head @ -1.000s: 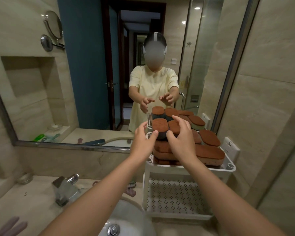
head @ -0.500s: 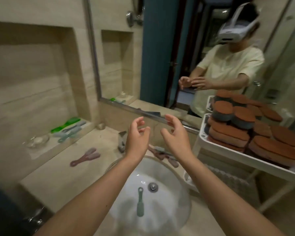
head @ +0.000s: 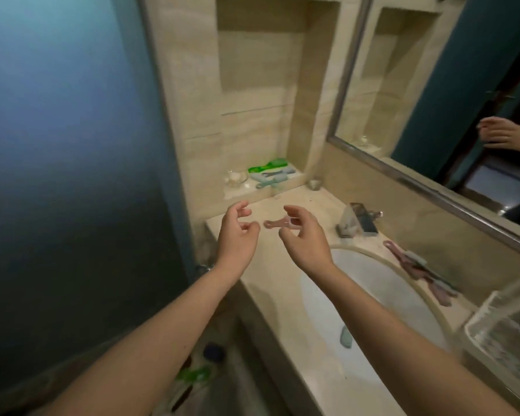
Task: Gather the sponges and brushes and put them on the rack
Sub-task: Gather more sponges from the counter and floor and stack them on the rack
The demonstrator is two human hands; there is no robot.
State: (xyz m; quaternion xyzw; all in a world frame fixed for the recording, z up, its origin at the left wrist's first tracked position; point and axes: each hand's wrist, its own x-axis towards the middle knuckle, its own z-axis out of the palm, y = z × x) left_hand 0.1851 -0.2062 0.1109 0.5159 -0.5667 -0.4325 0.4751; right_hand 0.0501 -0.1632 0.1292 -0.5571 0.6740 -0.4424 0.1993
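Note:
My left hand point(head: 236, 235) and my right hand point(head: 305, 237) hover over the left end of the counter, fingers loosely curled, holding nothing. A pink brush point(head: 275, 223) lies on the counter just beyond them, partly hidden by my right hand. Green and pale blue brushes point(head: 270, 172) lie on the shelf of the wall niche. More pink brushes point(head: 415, 271) lie behind the basin under the mirror. A pale green brush point(head: 346, 337) lies in the basin. The white rack point(head: 502, 328) shows only a blurred corner at the right edge.
The round white basin point(head: 370, 313) fills the counter's middle, with a chrome tap point(head: 357, 222) behind it. A small glass dish point(head: 236, 177) sits in the niche and a glass cup point(head: 315, 183) stands by the mirror corner. A frosted blue glass wall point(head: 72, 145) stands on the left.
My view has swung left from the rack of sponges to the counter's left end. Both hands left the sponges and now hover empty near the pink brush.

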